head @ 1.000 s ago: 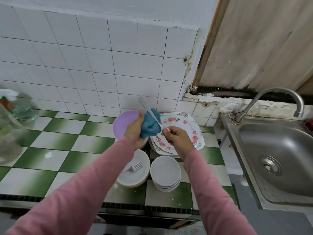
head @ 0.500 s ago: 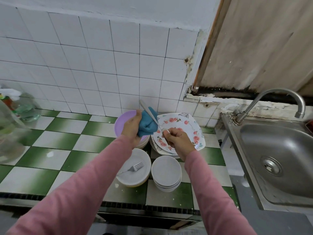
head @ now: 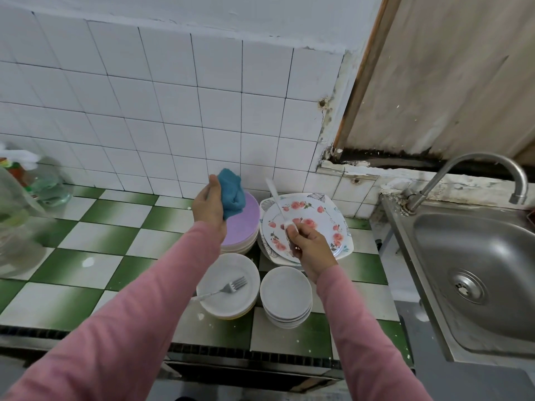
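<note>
My left hand (head: 209,206) grips a bunched blue cloth (head: 231,193) above a purple plate (head: 241,224) that tops a stack. My right hand (head: 309,250) pinches the handle end of a metal knife (head: 275,198), whose blade points up and away over a square floral plate (head: 315,219). The cloth and the knife are apart. In front of my hands stand a stack of white plates (head: 225,305) with a fork (head: 228,288) lying on top, and a stack of small white bowls (head: 286,296).
The green-and-white tiled counter (head: 101,235) ends at a steel sink (head: 477,270) with a curved faucet (head: 474,175) on the right. Clear plastic bottles (head: 17,215) stand at the far left. A white tiled wall (head: 173,111) closes the back.
My left hand has pulled the blue cloth off the knife and moved left and up. The knife now stands bare in my right hand, which shifted slightly lower over the floral plate.
</note>
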`<control>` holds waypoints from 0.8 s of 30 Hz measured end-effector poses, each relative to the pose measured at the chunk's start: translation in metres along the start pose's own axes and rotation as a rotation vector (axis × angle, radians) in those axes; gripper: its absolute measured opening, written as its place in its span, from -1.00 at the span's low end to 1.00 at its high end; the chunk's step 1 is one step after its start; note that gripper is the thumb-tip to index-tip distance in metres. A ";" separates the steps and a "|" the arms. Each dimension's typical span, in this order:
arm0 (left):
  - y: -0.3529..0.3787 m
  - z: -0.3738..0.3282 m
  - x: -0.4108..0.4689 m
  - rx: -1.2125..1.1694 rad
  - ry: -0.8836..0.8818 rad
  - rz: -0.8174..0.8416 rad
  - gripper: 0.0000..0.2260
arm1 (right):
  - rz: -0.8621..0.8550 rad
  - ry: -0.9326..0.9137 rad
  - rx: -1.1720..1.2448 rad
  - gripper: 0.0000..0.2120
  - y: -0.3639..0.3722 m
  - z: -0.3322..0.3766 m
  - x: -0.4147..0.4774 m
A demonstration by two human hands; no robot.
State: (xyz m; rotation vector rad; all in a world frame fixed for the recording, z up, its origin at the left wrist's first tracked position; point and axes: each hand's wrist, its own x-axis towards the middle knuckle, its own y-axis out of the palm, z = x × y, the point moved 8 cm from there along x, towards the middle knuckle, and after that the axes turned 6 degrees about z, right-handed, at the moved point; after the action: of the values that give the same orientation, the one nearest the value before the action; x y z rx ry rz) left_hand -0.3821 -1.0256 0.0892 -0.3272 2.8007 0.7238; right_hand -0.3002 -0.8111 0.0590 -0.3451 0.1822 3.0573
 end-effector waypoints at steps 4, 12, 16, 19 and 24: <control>0.008 0.005 -0.008 0.277 0.091 0.032 -0.78 | 0.017 -0.010 -0.092 -0.82 0.013 0.008 0.002; 0.051 0.013 -0.029 0.744 0.266 0.363 -0.79 | 0.085 -0.096 -0.326 -0.72 0.038 0.040 0.003; 0.056 0.007 -0.032 0.846 0.329 0.434 -0.76 | 0.069 -0.106 -0.336 -0.72 0.033 0.043 0.007; 0.056 0.008 -0.035 0.863 0.347 0.464 -0.75 | 0.065 -0.084 -0.309 -0.74 0.035 0.039 0.011; 0.055 0.002 -0.036 0.846 0.358 0.462 -0.78 | 0.137 -0.042 -0.026 -0.68 0.044 0.030 0.017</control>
State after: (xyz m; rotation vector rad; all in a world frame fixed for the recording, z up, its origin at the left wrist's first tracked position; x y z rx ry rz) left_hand -0.3623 -0.9723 0.1223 0.3903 3.2183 -0.5456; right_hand -0.3270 -0.8497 0.0893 -0.2800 0.1712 3.2015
